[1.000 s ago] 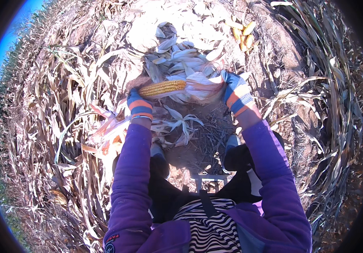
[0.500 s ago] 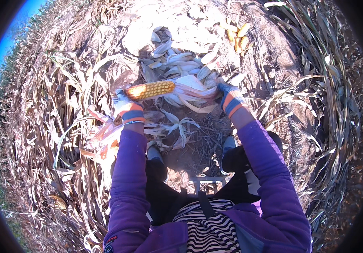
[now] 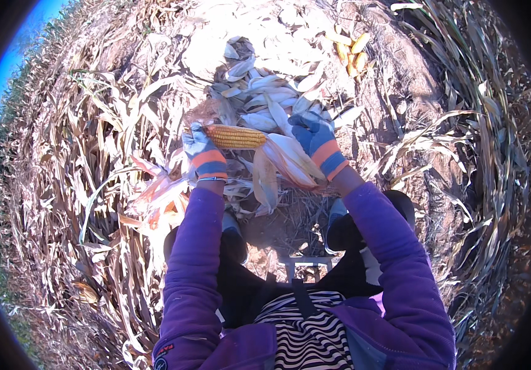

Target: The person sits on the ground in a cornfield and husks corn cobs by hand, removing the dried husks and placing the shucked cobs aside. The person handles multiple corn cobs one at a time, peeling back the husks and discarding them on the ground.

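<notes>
An ear of corn (image 3: 236, 137) with bare yellow kernels lies level in front of me, its left end in my gloved left hand (image 3: 199, 143), which is closed around it. Pale husk leaves (image 3: 293, 161) still hang from the ear's right end, drooping down and to the right. My right hand (image 3: 315, 135), in a grey and orange glove, is closed at these husks with its fingers curled beside a raised leaf. The glove hides part of what its fingertips grip.
A heap of stripped husks (image 3: 268, 92) lies beyond the ear. Several yellow ears (image 3: 353, 54) sit at the far right. Dry stalks (image 3: 484, 154) line the right side, and more leaf litter (image 3: 102, 160) covers the left. My shoes (image 3: 231, 231) are below my hands.
My right hand has moved left, closer to the ear, and the husks that were stretched out to the right now hang down. My left hand has shifted slightly right with the ear.
</notes>
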Demonstrator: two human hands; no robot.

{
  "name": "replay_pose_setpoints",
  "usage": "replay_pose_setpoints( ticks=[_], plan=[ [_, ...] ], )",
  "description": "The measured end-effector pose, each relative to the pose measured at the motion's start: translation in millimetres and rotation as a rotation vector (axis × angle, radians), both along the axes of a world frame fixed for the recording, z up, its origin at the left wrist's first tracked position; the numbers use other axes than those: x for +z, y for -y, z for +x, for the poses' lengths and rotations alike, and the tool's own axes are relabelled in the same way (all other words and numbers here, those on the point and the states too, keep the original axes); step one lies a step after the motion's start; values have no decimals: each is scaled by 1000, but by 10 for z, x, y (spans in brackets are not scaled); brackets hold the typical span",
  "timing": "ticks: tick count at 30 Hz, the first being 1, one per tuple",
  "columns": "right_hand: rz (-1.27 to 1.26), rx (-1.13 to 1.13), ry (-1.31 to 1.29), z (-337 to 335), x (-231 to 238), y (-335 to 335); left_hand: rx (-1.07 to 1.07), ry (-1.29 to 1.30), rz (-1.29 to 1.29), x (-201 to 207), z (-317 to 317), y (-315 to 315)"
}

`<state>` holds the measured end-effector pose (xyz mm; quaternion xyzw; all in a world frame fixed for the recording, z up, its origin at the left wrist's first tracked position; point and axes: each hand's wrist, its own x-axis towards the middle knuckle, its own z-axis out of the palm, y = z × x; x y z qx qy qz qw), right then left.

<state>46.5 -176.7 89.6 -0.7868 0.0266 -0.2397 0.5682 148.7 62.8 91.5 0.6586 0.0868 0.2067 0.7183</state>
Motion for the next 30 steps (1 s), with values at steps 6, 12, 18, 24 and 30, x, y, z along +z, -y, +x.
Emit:
replay_pose_setpoints(
  ticks=[6, 12, 18, 24, 30],
  plan=[
    [-336, 89, -65, -105, -151, -387, -203, 178, 691, 7, -284, 238],
    [-478, -15, -133, -176, -270, -416, -299, -158, -9, -157, -159, 366],
    [-486, 3, -173, -146, -195, -514, -399, -34, 596, -909, 176, -4],
    [-207, 59, -56, -55, -400, -586, -774, -14, -103, -648, -136, 360],
    [-70, 80, 64, -51, -363, -636, -797, -66, -280, -615, -198, 372]
  ],
)
